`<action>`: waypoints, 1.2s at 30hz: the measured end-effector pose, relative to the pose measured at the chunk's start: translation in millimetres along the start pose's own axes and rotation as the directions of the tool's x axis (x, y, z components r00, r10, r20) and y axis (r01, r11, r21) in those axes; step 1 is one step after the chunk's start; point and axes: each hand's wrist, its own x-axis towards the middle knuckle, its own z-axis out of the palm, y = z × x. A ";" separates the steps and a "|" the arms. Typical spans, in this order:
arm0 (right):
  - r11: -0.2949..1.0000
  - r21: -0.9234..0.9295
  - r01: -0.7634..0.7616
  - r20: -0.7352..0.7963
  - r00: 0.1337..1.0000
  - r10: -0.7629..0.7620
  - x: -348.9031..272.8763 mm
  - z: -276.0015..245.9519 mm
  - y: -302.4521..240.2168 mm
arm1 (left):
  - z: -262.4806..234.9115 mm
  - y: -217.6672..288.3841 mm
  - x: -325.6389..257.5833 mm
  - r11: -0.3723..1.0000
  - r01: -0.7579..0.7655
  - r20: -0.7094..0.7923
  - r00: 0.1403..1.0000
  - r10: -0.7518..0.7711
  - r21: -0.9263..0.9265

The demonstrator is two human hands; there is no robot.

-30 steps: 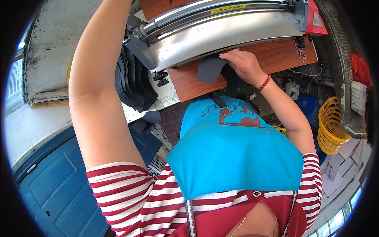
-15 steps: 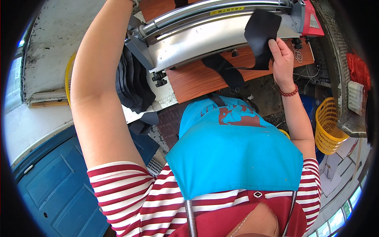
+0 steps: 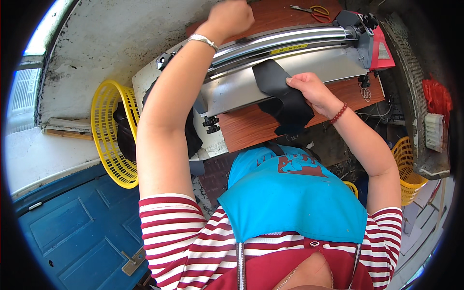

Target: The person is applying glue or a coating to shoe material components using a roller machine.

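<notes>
My right hand pinches the edge of a black, leather-like sheet piece between thumb and fingers. The piece lies partly over the sloping metal plate of a roller machine, and its lower part hangs over a reddish-brown wooden board. Beyond the machine's shiny roller, my left hand is raised with its fingers curled. Whatever it may hold is hidden. My left forearm passes over the machine's left end and covers part of it. A red cover forms the machine's right end.
More black pieces hang beside my left arm. A yellow basket with dark material stands at the left, and another yellow basket at the right. Scissors with orange and yellow handles lie behind the machine. A red bag hangs far right.
My right hand has moved left with the black piece, lowering it over the plate. My left hand has come into view at the top. The view has shifted, showing the left basket and scissors.
</notes>
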 end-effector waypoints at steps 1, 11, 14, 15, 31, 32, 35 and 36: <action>1.000 0.004 0.002 -0.010 1.000 -0.002 6.3 -0.4 -5.0 | 3.1 14.7 0.2 0.987 0.124 0.366 0.927 -0.078 -0.106; 0.913 -0.406 -0.037 -0.207 0.977 -0.052 15.2 -31.4 -41.1 | 45.8 5.2 8.6 0.783 0.517 0.611 0.757 -0.231 -0.345; 0.805 -0.565 0.180 -0.286 0.873 -0.396 -6.7 -60.9 -13.0 | 44.4 2.4 10.2 0.744 0.545 0.514 0.797 -0.317 -0.387; 0.778 -0.611 0.146 -0.326 0.849 -0.415 -24.9 -50.3 -16.3 | 43.6 -6.4 8.3 0.636 0.630 0.485 0.767 -0.421 -0.445; 0.347 -0.934 0.087 -0.093 0.878 -0.470 38.0 2.4 182.5 | -165.4 10.7 15.7 0.430 0.392 0.225 0.894 -0.388 -0.813; 0.345 -0.935 0.087 -0.095 0.873 -0.478 35.2 0.2 180.9 | -169.6 9.9 19.1 0.435 0.383 0.217 0.897 -0.384 -0.815; 0.542 -0.802 0.252 0.096 0.949 -0.299 11.0 4.1 165.4 | -184.6 0.0 19.1 0.644 0.437 0.142 0.878 -0.457 -0.628; 0.537 -0.804 0.256 0.098 0.947 -0.305 -2.4 7.7 151.1 | -186.9 -1.2 18.9 0.729 0.392 0.055 0.896 -0.440 -0.562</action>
